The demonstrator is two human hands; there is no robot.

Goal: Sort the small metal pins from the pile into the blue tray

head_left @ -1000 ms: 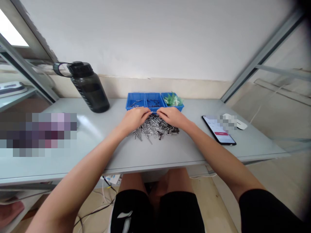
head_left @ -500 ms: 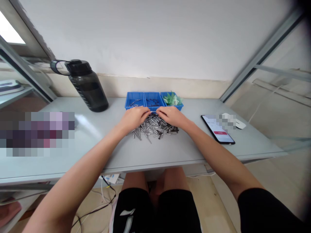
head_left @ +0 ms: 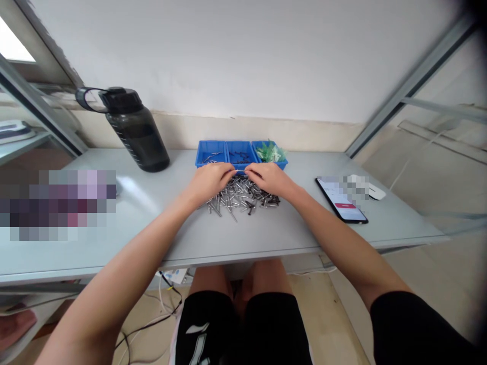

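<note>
A thin, light metal piece point(head_left: 240, 171) spans the small gap between my two hands. One end is pinched by the fingertips of my left hand point(head_left: 213, 180), the other by those of my right hand point(head_left: 271, 178). Below them a loose pile of silver and dark screws or rivets point(head_left: 236, 195) lies on the grey table point(head_left: 243, 235). Just behind stand three blue bins: the left bin point(head_left: 210, 147) has a few silver pieces, the middle bin point(head_left: 239, 147) dark screws, and the right bin point(head_left: 283, 165) green and clear plastic pieces.
A dark water bottle point(head_left: 139, 134) stands at the back left, near a blurred-out object point(head_left: 64, 203). To the right lie a phone point(head_left: 344, 205) and a white mouse point(head_left: 376, 192). A wall point(head_left: 243, 66) rises behind the table, and metal frame posts flank both sides.
The whole view has shifted slightly, so the table and bins appear a little higher. Both hands keep nearly the same pose around the thin piece.
</note>
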